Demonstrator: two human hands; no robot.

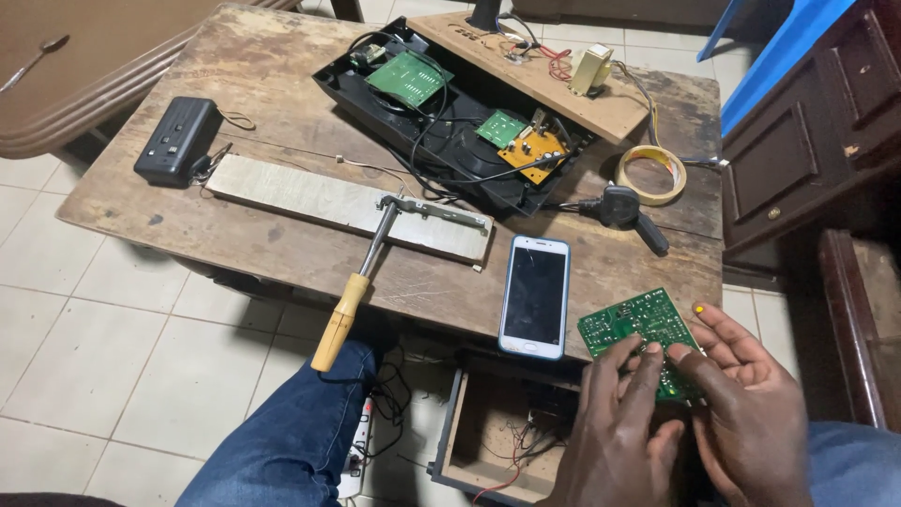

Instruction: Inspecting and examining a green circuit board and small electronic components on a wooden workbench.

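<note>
Worn wooden table [282, 249] over tile floor. Both hands hold a green circuit board [638, 324] at the table's near right corner, just right of the phone [535, 296]. Left hand [615, 422] fingers curled together over its lower edge; right hand [751, 413] pinches the right side. Looks like inspection (component side up). Soldering iron [361, 282] lies untouched, well left; using it would call for one hand freed.

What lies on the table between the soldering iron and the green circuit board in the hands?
A smartphone lies face up between the soldering iron and the green circuit board, seen in the head view.
</note>
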